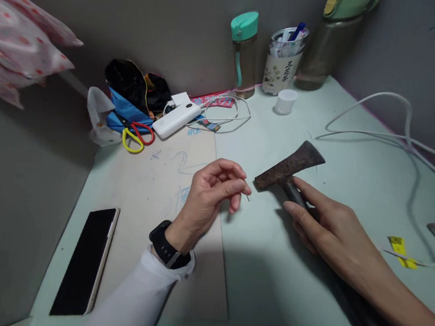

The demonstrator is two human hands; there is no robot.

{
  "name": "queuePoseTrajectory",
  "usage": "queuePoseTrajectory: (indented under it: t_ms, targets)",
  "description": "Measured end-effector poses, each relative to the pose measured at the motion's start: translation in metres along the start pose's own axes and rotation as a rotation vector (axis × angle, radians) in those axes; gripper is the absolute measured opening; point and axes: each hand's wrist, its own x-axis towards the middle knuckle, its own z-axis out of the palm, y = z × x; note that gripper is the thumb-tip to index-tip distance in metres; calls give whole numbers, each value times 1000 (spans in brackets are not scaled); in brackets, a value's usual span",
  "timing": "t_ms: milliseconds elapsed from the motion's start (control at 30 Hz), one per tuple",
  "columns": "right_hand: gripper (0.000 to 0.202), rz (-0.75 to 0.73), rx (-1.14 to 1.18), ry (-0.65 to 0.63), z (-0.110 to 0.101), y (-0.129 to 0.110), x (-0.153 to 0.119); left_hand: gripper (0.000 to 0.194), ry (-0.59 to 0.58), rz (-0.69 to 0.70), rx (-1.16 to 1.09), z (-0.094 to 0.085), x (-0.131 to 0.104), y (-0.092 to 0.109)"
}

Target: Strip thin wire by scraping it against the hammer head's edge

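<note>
My left hand, with a black watch at the wrist, pinches a thin, straight, nail-like piece between thumb and fingers. Its lower tip points down toward the table, and its exact kind is too small to tell. My right hand grips an axe by the dark handle just behind the rusty head. The flared blade edge faces up and to the right, while the blunt end points left, close to my left fingertips but apart from them. Most of the handle is hidden under my right forearm.
A phone lies at the left. Scissors, a white power bank and a blue pouch are at the back left. Bottles, a pen cup and a white cap stand behind; a white cable loops at right.
</note>
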Motion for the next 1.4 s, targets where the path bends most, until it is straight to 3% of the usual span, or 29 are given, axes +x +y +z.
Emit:
queuePoseTrajectory:
  t_ms: [300,633,700,800,900,1000,1100,1200,1400]
  targets:
    - [53,-203,-294,156,6,5,4,13,6,39,-54,18,-8,14]
    - [27,-354,-689,207,12,-2,-5,12,49,-4,115,30,-18,13]
    - [29,-373,-621,204,9,-4,-6,12,44,-15,127,31,-19,13]
    - [32,-371,-263,175,0,-14,-8,11,31,-11,126,34,-21,11]
    - [25,-293,168,-29,-11,-33,-14,8,-2,46,119,36,-24,9]
    - [19,-217,418,-181,-15,-47,-20,10,-36,124,184,38,-31,9]
    - [24,-213,497,-210,-12,-51,-26,13,-26,155,262,38,-42,9]
    - [25,-234,434,-253,-6,-49,-28,12,33,131,332,34,-56,10]
    - [36,-158,423,-447,7,-51,-25,7,192,-22,391,22,-82,9]
